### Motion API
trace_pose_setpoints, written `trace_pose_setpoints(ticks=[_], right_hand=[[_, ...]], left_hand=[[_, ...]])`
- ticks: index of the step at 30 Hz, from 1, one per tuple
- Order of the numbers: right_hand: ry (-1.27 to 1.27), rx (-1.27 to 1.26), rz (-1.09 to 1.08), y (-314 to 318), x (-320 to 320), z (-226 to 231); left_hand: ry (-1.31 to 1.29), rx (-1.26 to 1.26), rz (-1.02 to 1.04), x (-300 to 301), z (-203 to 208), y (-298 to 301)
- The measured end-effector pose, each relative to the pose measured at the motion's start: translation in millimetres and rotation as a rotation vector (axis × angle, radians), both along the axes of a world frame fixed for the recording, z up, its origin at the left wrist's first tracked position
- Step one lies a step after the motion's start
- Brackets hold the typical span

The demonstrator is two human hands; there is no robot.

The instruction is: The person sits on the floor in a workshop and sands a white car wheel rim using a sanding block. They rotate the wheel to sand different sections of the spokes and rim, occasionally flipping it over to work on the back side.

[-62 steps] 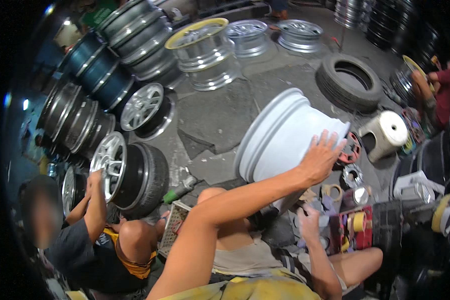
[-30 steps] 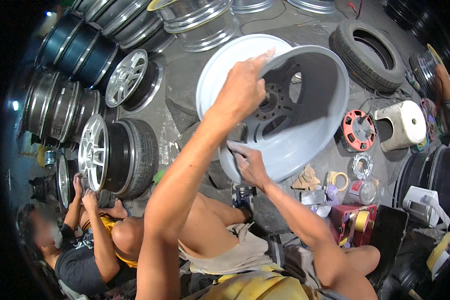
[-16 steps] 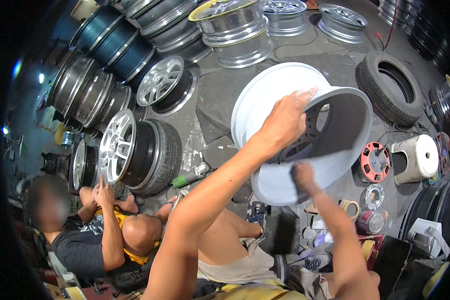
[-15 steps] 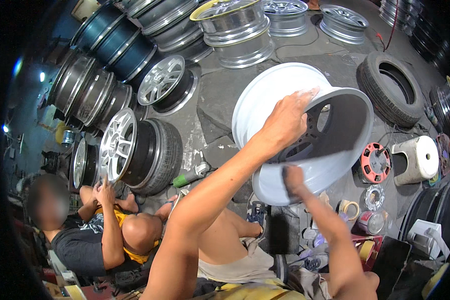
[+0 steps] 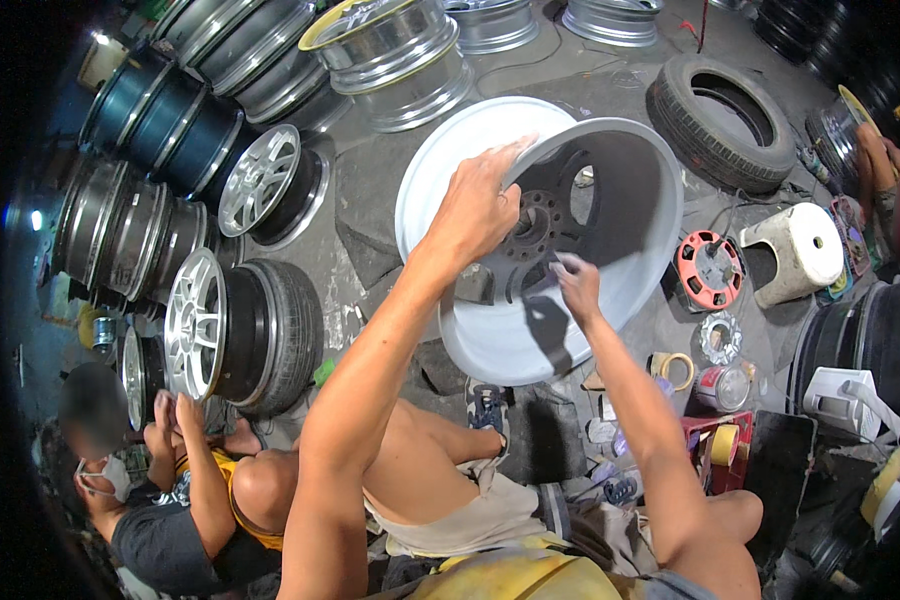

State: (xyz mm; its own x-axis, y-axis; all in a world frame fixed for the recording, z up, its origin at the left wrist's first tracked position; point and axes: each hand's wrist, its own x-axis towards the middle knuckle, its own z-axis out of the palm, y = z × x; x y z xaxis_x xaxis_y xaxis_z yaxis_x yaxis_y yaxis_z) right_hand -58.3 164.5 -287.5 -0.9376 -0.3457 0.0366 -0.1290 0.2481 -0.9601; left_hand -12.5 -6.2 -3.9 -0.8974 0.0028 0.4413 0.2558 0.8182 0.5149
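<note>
We have a pale grey, deep-barrelled metal wheel rim point(image 5: 545, 215) straight in front of us over the grey floor point(image 5: 590, 75), tilted so that its open back faces up toward us and somewhat right; what bears it underneath is hidden. Our left hand point(image 5: 478, 205) grasps the left side of its lip, fingers laid toward the far edge, apparently to steady it and keep the hollow turned our way. That leaves our right hand point(image 5: 578, 287) free to reach over the opening, fingers loosely bent; we cannot tell whether it holds anything or touches the inner wall.

Just right of the rim stands a round red-and-black reel point(image 5: 708, 268), then a white plastic stool point(image 5: 795, 250). Nearer on the right, a beige tape roll point(image 5: 690, 372) and a round metal can point(image 5: 722, 388) sit close together, probably for easy reach. A black rubber tyre point(image 5: 690, 140) lies far right. On the left, a co-worker point(image 5: 185, 530) sits with both hands near a silver spoked wheel point(image 5: 192, 325)
</note>
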Motion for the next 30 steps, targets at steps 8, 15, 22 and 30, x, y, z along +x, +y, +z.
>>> trace_pose_setpoints(ticks=[8,15,22,30], right_hand=[[0.883,0.799,0.416,-41.7,-48.9,-2.0],[0.264,0.173,-0.084,-94.9,-29.6,-4.2],[0.981,0.777,0.497,-18.2,-83.4,-5.6],[0.615,1.299,0.849,-42.5,-42.0,81.8]], left_hand=[[-0.023,0.025,0.007,5.0,-1.4,0.6],[-0.059,0.04,0.023,4.4,-2.2,7.7],[0.007,0.06,-0.046,-0.6,2.2,15.5],[-0.049,0.075,-0.001,10.9,-2.3,0.1]])
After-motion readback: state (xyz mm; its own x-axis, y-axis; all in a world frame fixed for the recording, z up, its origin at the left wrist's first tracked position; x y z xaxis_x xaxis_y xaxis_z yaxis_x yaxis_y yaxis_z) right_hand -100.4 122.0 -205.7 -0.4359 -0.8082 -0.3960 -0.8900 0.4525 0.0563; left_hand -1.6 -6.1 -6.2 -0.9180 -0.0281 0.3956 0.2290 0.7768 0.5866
